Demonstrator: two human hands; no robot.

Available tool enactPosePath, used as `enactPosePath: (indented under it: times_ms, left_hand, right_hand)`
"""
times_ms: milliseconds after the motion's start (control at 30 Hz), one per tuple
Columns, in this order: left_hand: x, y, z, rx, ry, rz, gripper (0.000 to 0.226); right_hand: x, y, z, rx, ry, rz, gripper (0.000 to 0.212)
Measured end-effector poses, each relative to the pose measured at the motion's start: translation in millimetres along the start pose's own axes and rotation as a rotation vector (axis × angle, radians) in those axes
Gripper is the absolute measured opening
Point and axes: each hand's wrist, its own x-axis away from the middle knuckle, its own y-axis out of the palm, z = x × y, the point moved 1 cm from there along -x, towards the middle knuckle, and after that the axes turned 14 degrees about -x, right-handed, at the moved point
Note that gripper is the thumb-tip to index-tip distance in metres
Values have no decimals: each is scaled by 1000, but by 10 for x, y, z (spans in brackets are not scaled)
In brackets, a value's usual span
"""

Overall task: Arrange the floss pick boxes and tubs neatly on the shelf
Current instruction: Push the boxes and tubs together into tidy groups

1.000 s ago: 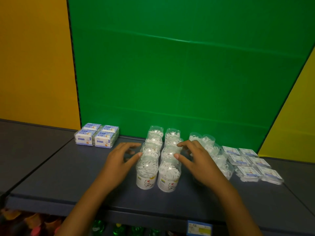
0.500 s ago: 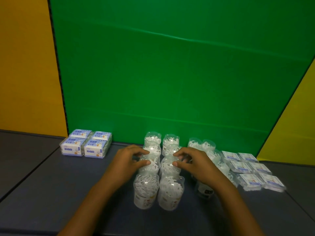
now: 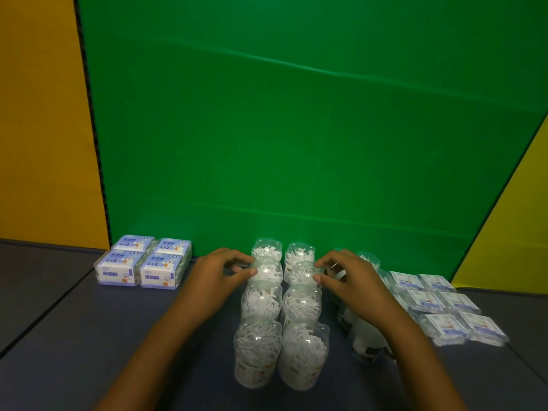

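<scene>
Two straight rows of clear floss pick tubs (image 3: 281,304) run front to back on the dark shelf (image 3: 89,336). My left hand (image 3: 216,280) touches the left side of the second tub from the back (image 3: 268,271) with thumb and fingertips. My right hand (image 3: 353,283) touches the right side of its neighbour (image 3: 299,272) in the same way. Both hands are loosely curved and grip nothing. Further tubs (image 3: 366,342) stand to the right, mostly hidden under my right hand and forearm.
Blue floss pick boxes (image 3: 142,265) sit in a two-by-two block at the back left. Flat clear packs (image 3: 439,307) lie in two rows at the right. A green backdrop (image 3: 296,129) closes off the rear, with yellow panels on both sides.
Both hands have slid from the front pair of tubs back along the two rows to the second pair from the rear. The rows look closer together and straighter.
</scene>
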Motion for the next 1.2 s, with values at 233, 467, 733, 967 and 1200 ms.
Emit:
enactPosePath:
  times_ms: [233,467,733,967,1200]
  left_hand:
    - [-276,161,-53,-48,19,-126,39]
    - [-251,161,-135,-50,15,-79,34]
    - [-258,190,-148,-53,23,-74,35]
    - [-402,131,-185,-16,-7,-52,28]
    - [-785,229,-244,-74,-2,-65,37]
  right_hand:
    - [-205,74,145,79,87,-91,40]
    - [-261,177,102,30,63,-75,37]
    - [-330,200,119,28,56,-105,37]
    - [-466,151,205,68,26,8,33]
    - [-724,176,331,123,137,-19,38]
